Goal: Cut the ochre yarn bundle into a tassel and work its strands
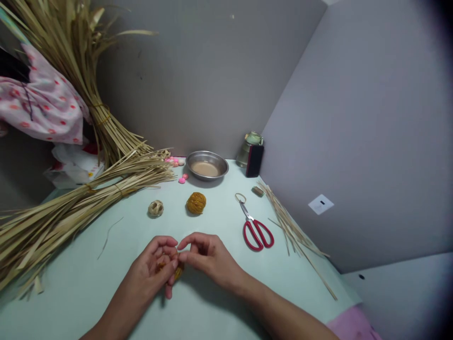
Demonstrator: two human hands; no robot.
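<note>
My left hand point(152, 267) is curled around a small golden-brown bundle of cord point(179, 271), which shows between and beside the fingers. My right hand point(208, 257) meets it at the fingertips, thumb and index finger pinched close to the left thumb; whatever lies in that pinch is too small to make out. Beyond the hands sits a golden-brown ball of cord point(196, 203). To its left lies a small open woven ball point(155, 208) of pale strips. Red-handled scissors point(254, 229) rest to the right of my right hand, blades pointing away, by a small ring of strip point(240, 198).
Bundles of dried straw strips point(88, 198) cover the left side. A metal bowl point(222, 170) with liquid stands at the back, pink pebble-like pieces point(182, 180) beside it. A glass jar point(242, 153) and dark phone point(254, 161) stand by the wall; loose strips point(290, 219) lie right.
</note>
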